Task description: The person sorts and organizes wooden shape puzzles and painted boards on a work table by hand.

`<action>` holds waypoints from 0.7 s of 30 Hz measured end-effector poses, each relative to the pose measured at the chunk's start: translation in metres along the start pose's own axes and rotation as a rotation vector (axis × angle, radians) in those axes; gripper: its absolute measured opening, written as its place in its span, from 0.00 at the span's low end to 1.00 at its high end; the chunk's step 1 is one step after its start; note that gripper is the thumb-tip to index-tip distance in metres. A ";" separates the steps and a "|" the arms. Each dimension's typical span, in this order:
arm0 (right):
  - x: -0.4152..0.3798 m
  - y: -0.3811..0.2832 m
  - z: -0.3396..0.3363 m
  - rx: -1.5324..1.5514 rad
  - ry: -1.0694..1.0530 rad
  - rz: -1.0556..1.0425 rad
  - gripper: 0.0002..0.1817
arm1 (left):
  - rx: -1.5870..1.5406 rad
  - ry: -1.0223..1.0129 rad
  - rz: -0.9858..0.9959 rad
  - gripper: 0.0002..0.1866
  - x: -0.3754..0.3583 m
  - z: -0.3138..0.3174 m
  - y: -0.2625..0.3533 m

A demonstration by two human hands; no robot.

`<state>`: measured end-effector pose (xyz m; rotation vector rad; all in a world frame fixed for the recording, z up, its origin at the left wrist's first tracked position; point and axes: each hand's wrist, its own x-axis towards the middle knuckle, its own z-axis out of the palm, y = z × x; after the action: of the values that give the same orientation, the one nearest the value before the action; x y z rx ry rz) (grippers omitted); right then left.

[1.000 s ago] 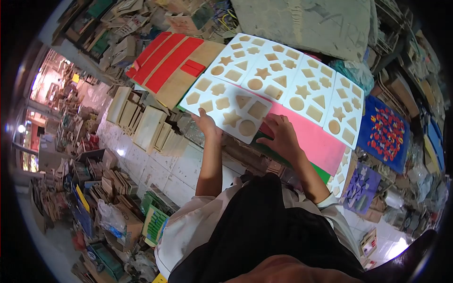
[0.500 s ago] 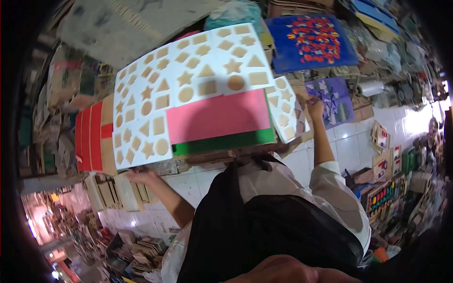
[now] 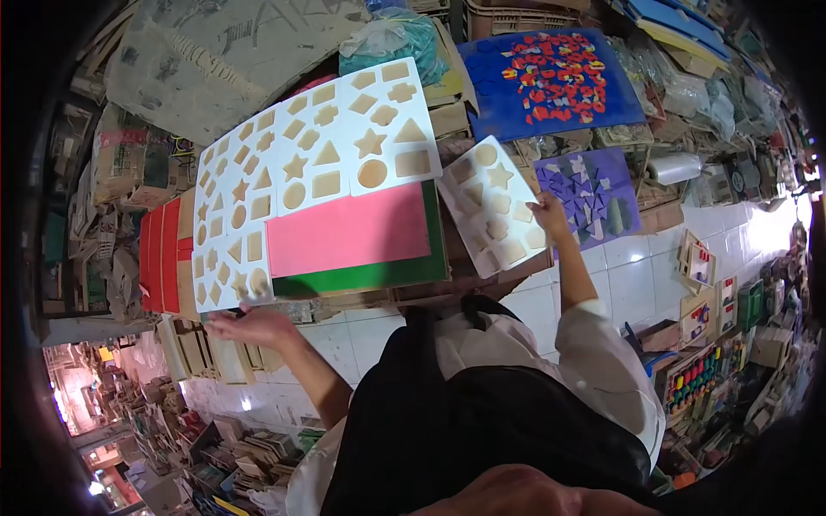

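White boards with cut-out shapes [image 3: 274,189] lie side by side on the work surface, beside a pink sheet [image 3: 348,234] on a green sheet [image 3: 361,278]. My right hand [image 3: 552,217] grips the right edge of a separate white cut-out board [image 3: 493,206], which lies tilted at the right of the others. My left hand [image 3: 252,328] is palm up with fingers apart at the front left edge of the boards, holding nothing visible.
Red strips [image 3: 162,256] lie at the far left. A blue sheet [image 3: 490,103] bears many red pieces, and a purple sheet [image 3: 621,176] bears small shapes. A large grey board [image 3: 198,60] is behind. Wooden frames [image 3: 202,348] stand below left.
The separate white board now lies tilted and farther from the pink sheet, with my right hand on its edge. My left hand has shifted slightly, and the view has moved.
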<state>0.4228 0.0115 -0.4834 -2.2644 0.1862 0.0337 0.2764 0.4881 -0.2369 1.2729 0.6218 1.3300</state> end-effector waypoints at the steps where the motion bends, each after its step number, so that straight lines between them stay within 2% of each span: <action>1: -0.011 -0.026 -0.019 0.070 0.096 -0.040 0.12 | 0.001 0.008 0.006 0.35 -0.013 0.011 0.002; 3: -0.050 -0.102 -0.076 0.192 0.214 0.072 0.07 | -0.042 -0.062 0.075 0.33 -0.036 0.036 0.004; 5: -0.067 -0.100 -0.110 0.085 0.504 -0.220 0.03 | -0.232 -0.207 -0.027 0.31 -0.067 0.072 0.015; 6: -0.085 -0.135 -0.127 0.157 0.653 -0.340 0.02 | -0.399 -0.192 -0.194 0.29 -0.084 0.094 0.026; 7: -0.101 -0.169 -0.134 0.243 0.788 -0.475 0.02 | -0.484 -0.335 -0.194 0.28 -0.096 0.112 -0.002; 8: -0.109 -0.176 -0.132 0.254 0.774 -0.497 0.02 | -0.599 -0.322 -0.303 0.27 -0.111 0.128 -0.005; 10: -0.121 -0.187 -0.125 0.100 0.604 -0.838 0.04 | -0.691 -0.499 -0.434 0.31 -0.133 0.149 -0.004; 11: -0.128 -0.196 -0.114 0.128 0.481 -1.004 0.04 | -0.928 -0.546 -0.668 0.35 -0.140 0.155 0.018; 12: -0.135 -0.209 -0.100 0.128 0.397 -1.070 0.04 | -1.069 -0.714 -0.670 0.39 -0.143 0.149 0.018; 13: -0.141 -0.218 -0.088 0.128 0.312 -1.134 0.04 | -0.922 -0.788 -0.595 0.42 -0.138 0.152 0.021; 15: -0.155 -0.195 -0.066 0.280 0.267 -0.651 0.09 | -1.090 -0.747 -0.446 0.40 -0.135 0.152 0.023; 16: -0.160 -0.220 -0.059 0.694 0.250 -0.373 0.10 | -1.085 -0.720 -0.415 0.40 -0.130 0.147 0.021; 18: -0.162 -0.233 -0.054 0.794 0.173 -0.354 0.11 | -0.454 -0.904 -0.113 0.34 -0.122 0.131 0.012; 19: -0.165 -0.239 -0.052 0.884 0.131 -0.308 0.12 | -0.439 -0.881 -0.107 0.34 -0.118 0.121 0.011; 21: -0.167 -0.256 -0.051 0.884 0.036 -0.289 0.14 | -0.200 -1.041 -0.133 0.27 -0.106 0.109 0.010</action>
<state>0.2927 0.1553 -0.2420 -1.3899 -0.1009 -0.2045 0.3484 0.3544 -0.2315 1.5021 -0.1600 0.4611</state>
